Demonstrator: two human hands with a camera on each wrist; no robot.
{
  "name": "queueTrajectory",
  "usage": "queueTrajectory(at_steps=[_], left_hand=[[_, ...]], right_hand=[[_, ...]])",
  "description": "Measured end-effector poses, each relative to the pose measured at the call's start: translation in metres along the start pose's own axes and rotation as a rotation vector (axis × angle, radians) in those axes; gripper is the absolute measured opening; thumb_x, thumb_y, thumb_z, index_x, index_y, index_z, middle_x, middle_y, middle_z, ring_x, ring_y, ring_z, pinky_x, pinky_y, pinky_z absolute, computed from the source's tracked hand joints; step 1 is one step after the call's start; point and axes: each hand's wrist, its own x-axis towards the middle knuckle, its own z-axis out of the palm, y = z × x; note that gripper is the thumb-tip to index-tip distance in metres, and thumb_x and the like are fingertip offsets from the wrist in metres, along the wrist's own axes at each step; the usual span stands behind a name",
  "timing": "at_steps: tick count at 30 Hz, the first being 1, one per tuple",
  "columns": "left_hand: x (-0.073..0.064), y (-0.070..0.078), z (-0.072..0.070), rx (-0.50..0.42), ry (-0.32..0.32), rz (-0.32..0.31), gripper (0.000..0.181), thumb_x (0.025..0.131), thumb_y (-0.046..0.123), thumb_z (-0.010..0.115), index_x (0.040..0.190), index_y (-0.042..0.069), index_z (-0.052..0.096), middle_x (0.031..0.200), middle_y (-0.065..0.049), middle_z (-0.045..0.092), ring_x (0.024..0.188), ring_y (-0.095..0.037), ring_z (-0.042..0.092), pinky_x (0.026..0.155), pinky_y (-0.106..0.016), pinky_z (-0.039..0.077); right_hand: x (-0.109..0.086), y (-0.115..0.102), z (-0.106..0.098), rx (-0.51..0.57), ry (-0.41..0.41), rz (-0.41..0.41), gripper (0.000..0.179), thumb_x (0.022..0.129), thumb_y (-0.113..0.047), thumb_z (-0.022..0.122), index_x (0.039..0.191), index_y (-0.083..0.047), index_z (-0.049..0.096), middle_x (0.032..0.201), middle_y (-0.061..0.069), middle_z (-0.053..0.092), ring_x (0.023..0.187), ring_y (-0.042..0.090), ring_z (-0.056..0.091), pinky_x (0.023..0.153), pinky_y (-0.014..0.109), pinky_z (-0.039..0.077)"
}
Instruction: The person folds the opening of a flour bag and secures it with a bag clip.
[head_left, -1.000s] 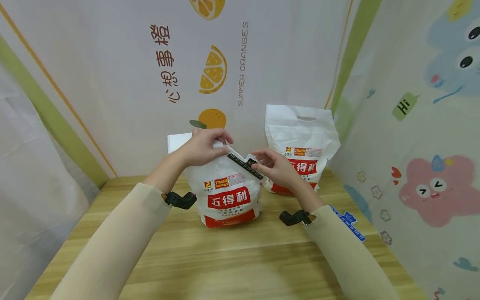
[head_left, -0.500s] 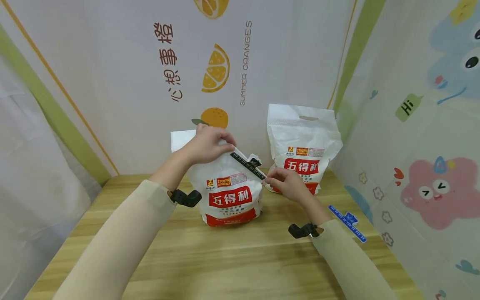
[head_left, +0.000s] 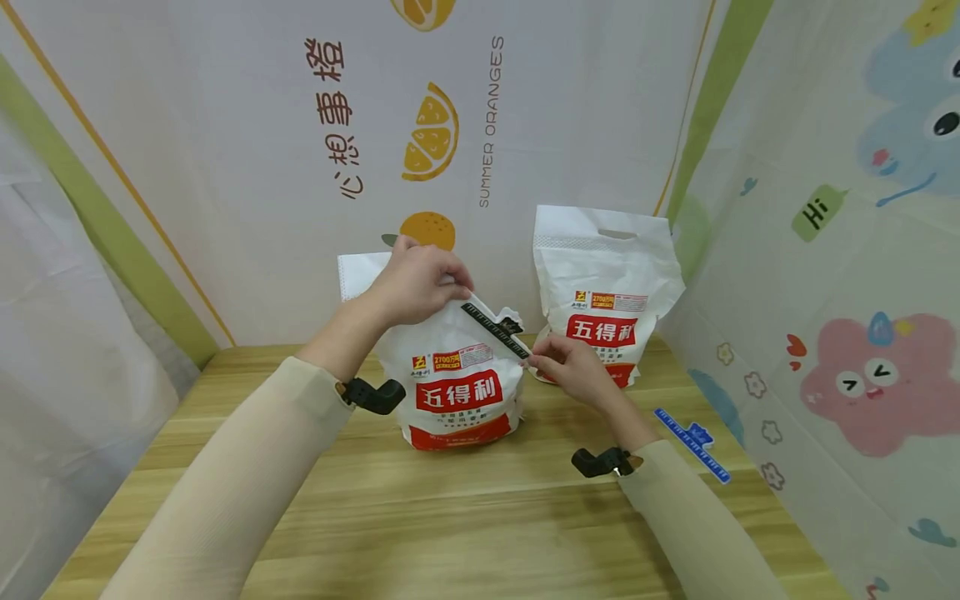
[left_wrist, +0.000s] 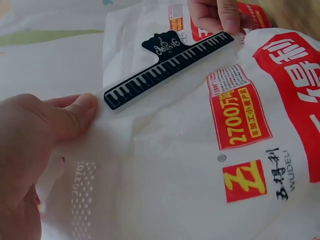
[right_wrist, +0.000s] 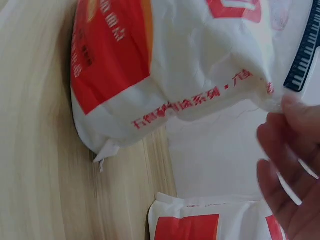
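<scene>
A white flour bag [head_left: 457, 400] with red print stands on the table, its top folded over at a slant. Along that fold sits a black clip [head_left: 495, 331] printed with piano keys and the word Music. My left hand [head_left: 422, 283] pinches the folded top at the clip's upper left end; in the left wrist view its thumb [left_wrist: 82, 110] presses on the white material. At the clip's lower right end, my right hand [head_left: 572, 367] pinches the bag's corner between thumb and forefinger. Its other fingers are loosely bent in the right wrist view.
A second flour bag [head_left: 609, 267] with a handle slot stands upright behind to the right. On the wooden table [head_left: 420, 533] at the right lies a blue piano-key clip [head_left: 693, 443]. Printed curtains [head_left: 247, 167] hang at the back and sides.
My right hand has moved from the clip's tab down and right to the bag's corner by the clip's end. The left hand keeps its hold, and the clip stays on the fold.
</scene>
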Motion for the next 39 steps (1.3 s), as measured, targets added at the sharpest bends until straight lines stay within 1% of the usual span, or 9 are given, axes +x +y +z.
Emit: queueTrajectory(at_steps=[4, 8, 13, 23, 27, 30, 33, 36, 39], left_hand=[[-0.002, -0.004, -0.007, 0.016, -0.029, -0.012, 0.018, 0.102, 0.028, 0.079, 0.113, 0.015, 0.084, 0.114, 0.0, 0.084, 0.114, -0.025, 0.07, 0.115, -0.058, 0.023], [-0.007, -0.013, -0.023, 0.009, -0.038, -0.118, 0.041, 0.103, 0.042, 0.075, 0.133, 0.015, 0.077, 0.131, -0.006, 0.079, 0.127, -0.028, 0.066, 0.115, -0.059, 0.02], [-0.013, -0.025, -0.036, -0.014, -0.037, -0.227, 0.044, 0.102, 0.046, 0.073, 0.129, 0.011, 0.078, 0.129, -0.012, 0.079, 0.12, -0.035, 0.065, 0.113, -0.057, 0.02], [-0.014, -0.022, -0.031, 0.042, 0.108, -0.091, 0.023, 0.099, 0.028, 0.084, 0.11, 0.009, 0.085, 0.106, -0.008, 0.085, 0.103, -0.032, 0.071, 0.116, -0.055, 0.029], [-0.017, -0.02, -0.035, -0.006, 0.083, -0.105, 0.022, 0.099, 0.026, 0.083, 0.111, 0.008, 0.085, 0.107, -0.011, 0.084, 0.101, -0.031, 0.069, 0.102, -0.049, 0.051], [-0.018, -0.018, -0.038, -0.04, 0.075, -0.118, 0.019, 0.099, 0.024, 0.083, 0.11, 0.009, 0.085, 0.107, -0.01, 0.083, 0.098, -0.03, 0.069, 0.085, -0.046, 0.058], [-0.019, -0.019, -0.038, -0.002, 0.107, -0.099, 0.018, 0.098, 0.024, 0.084, 0.109, 0.009, 0.086, 0.105, -0.008, 0.084, 0.098, -0.03, 0.069, 0.098, -0.048, 0.052], [-0.024, -0.021, -0.035, 0.011, 0.163, -0.076, 0.019, 0.097, 0.024, 0.086, 0.109, 0.01, 0.086, 0.105, -0.009, 0.084, 0.101, -0.032, 0.069, 0.105, -0.053, 0.048], [-0.035, -0.027, -0.034, -0.059, 0.246, -0.096, 0.023, 0.097, 0.023, 0.086, 0.114, 0.009, 0.085, 0.114, -0.012, 0.083, 0.113, -0.034, 0.069, 0.11, -0.055, 0.049]], right_hand=[[0.0, -0.001, -0.001, 0.012, -0.01, 0.005, 0.014, 0.107, -0.022, 0.074, 0.111, -0.009, 0.077, 0.106, 0.014, 0.079, 0.09, 0.021, 0.068, 0.076, 0.028, 0.058], [0.001, -0.002, -0.004, 0.019, 0.007, -0.006, 0.017, 0.107, -0.023, 0.074, 0.117, -0.009, 0.078, 0.106, 0.009, 0.08, 0.094, 0.027, 0.069, 0.079, 0.03, 0.057], [0.0, -0.001, -0.003, 0.046, -0.007, -0.008, 0.019, 0.107, -0.021, 0.074, 0.118, -0.006, 0.077, 0.106, 0.01, 0.08, 0.096, 0.032, 0.071, 0.079, 0.03, 0.06], [-0.006, 0.001, 0.006, 0.042, 0.018, -0.028, 0.008, 0.106, -0.015, 0.075, 0.107, -0.007, 0.077, 0.096, 0.013, 0.077, 0.083, 0.02, 0.068, 0.07, 0.024, 0.055], [-0.005, 0.003, 0.007, 0.052, 0.023, -0.023, 0.01, 0.107, -0.016, 0.073, 0.11, -0.008, 0.076, 0.102, 0.018, 0.078, 0.084, 0.017, 0.069, 0.074, 0.027, 0.059], [-0.005, 0.003, 0.006, 0.071, 0.028, -0.001, 0.012, 0.107, -0.019, 0.073, 0.113, -0.009, 0.075, 0.108, 0.024, 0.077, 0.087, 0.02, 0.071, 0.08, 0.038, 0.065], [-0.005, 0.001, 0.006, 0.076, 0.031, 0.018, 0.013, 0.107, -0.021, 0.073, 0.112, -0.01, 0.075, 0.108, 0.024, 0.077, 0.089, 0.026, 0.073, 0.085, 0.047, 0.066], [-0.006, 0.002, 0.007, 0.08, 0.019, 0.029, 0.013, 0.107, -0.021, 0.073, 0.112, -0.009, 0.074, 0.103, 0.018, 0.077, 0.091, 0.029, 0.073, 0.084, 0.047, 0.066], [-0.005, 0.004, 0.009, 0.107, 0.003, 0.027, 0.014, 0.108, -0.021, 0.072, 0.115, -0.008, 0.074, 0.103, 0.013, 0.077, 0.094, 0.03, 0.074, 0.084, 0.04, 0.066]])
